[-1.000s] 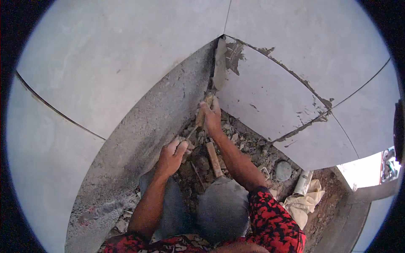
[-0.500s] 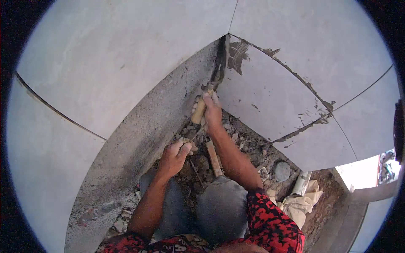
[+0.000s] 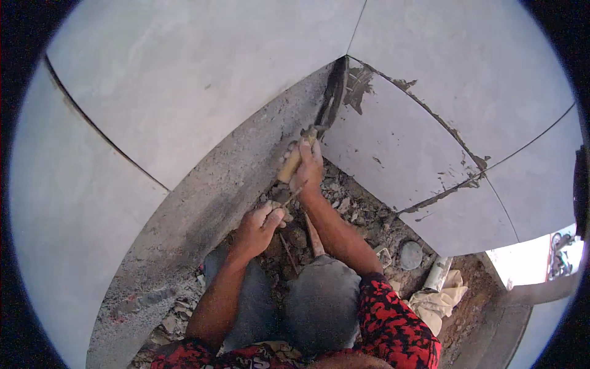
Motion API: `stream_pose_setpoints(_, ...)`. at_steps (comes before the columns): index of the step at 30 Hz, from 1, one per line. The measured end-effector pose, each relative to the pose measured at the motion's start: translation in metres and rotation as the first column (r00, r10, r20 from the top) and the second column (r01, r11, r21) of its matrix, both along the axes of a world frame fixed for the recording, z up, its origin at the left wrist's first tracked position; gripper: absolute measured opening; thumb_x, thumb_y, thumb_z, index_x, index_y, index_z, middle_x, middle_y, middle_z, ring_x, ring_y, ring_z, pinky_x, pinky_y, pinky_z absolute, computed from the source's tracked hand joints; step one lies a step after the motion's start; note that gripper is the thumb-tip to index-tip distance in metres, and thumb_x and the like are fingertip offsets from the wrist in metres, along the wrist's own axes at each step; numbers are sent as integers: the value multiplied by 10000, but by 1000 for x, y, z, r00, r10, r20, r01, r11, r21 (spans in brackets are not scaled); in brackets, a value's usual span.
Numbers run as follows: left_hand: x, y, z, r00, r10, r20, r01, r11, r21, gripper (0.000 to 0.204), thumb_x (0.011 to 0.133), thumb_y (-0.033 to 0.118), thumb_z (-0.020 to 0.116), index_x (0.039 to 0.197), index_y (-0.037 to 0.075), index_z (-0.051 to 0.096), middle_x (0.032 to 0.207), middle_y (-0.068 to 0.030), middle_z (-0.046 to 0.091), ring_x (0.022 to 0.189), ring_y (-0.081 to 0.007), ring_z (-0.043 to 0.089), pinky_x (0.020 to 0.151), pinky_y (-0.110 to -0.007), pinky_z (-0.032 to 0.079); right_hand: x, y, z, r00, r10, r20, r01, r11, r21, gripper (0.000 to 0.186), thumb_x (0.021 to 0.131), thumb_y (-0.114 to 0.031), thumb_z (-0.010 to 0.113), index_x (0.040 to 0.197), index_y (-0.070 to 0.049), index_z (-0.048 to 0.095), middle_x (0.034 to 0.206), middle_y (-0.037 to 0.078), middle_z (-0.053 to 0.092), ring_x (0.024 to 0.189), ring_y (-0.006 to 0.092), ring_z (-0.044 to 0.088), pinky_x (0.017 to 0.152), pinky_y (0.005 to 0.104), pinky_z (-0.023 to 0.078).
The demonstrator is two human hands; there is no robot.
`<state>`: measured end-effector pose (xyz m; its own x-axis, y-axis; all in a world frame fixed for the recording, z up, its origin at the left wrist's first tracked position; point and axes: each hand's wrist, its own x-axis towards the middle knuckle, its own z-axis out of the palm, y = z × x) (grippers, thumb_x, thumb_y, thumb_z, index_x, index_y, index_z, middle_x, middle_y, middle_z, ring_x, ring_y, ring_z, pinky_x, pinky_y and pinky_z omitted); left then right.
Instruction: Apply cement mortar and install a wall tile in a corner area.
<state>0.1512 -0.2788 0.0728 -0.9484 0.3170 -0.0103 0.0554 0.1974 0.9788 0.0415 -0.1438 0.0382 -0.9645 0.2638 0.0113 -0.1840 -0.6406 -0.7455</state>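
My right hand [image 3: 308, 167] grips a tan wooden handle [image 3: 290, 165] whose mortar-smeared tool end is at the dark, wet mortar joint [image 3: 332, 92] in the corner. Lower left, my left hand [image 3: 264, 224] is closed around the handle of a second tool with a thin metal shank [image 3: 293, 196]; a dark mortar-covered blade or lump is partly visible between the hands. The corner lies between a rough concrete face [image 3: 227, 160] and a pale tile [image 3: 399, 147] with grey smears along its seams.
Rubble [image 3: 344, 206] fills the trench around my knees, with a wooden piece [image 3: 313, 234], a round grey disc [image 3: 410, 255], a white pipe [image 3: 437, 273] and a cream cloth [image 3: 439, 304]. Large tiles [image 3: 147, 74] surround it; a bright opening [image 3: 519, 261] shows at right.
The grey flap seen in the corner a second ago has given way to a dark joint. The view shifts slightly; the thin shank now angles up toward my right hand.
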Motion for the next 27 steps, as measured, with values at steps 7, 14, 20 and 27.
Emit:
stream_pose_setpoints(7, -3, -10, -2, 998, -30, 47, 29, 999, 29, 365, 882, 319, 416, 917, -1, 587, 848, -92, 616, 723, -187, 576, 694, -340, 442, 42, 83, -33, 966, -259, -12, 153, 531, 834, 444, 816, -234, 536, 1167, 2, 403, 968, 144, 528, 822, 254, 530, 721, 354, 424)
stream_pose_setpoints(14, -7, -7, -14, 999, -41, 11, 41, 999, -13, 417, 883, 364, 403, 953, -9, 577, 904, -117, 607, 764, -216, 574, 757, -361, 422, 63, 177, -12, 953, -186, -239, 191, -245, 951, 455, 799, -245, 555, 1158, 8, 438, 1012, 213, 553, 922, 323, 550, 784, 384, 422)
stream_pose_setpoints(20, -17, 2, -34, 986, -149, 74, 145, 988, 50, 454, 881, 373, 406, 1069, -25, 514, 938, -166, 584, 826, -278, 577, 785, -374, 410, 55, 177, 6, 978, -166, -125, 81, -254, 964, 445, 823, -224, 511, 1180, 16, 394, 1083, 231, 508, 965, 379, 505, 807, 420, 401)
stream_pose_setpoints(27, -15, -2, -28, 992, -112, 50, 112, 994, 4, 431, 876, 356, 424, 1014, -40, 520, 859, -158, 601, 818, -269, 584, 744, -369, 419, 53, 160, -5, 946, -315, -79, 127, 134, 983, 430, 816, -204, 529, 1160, 20, 400, 956, 211, 547, 852, 341, 547, 778, 406, 415)
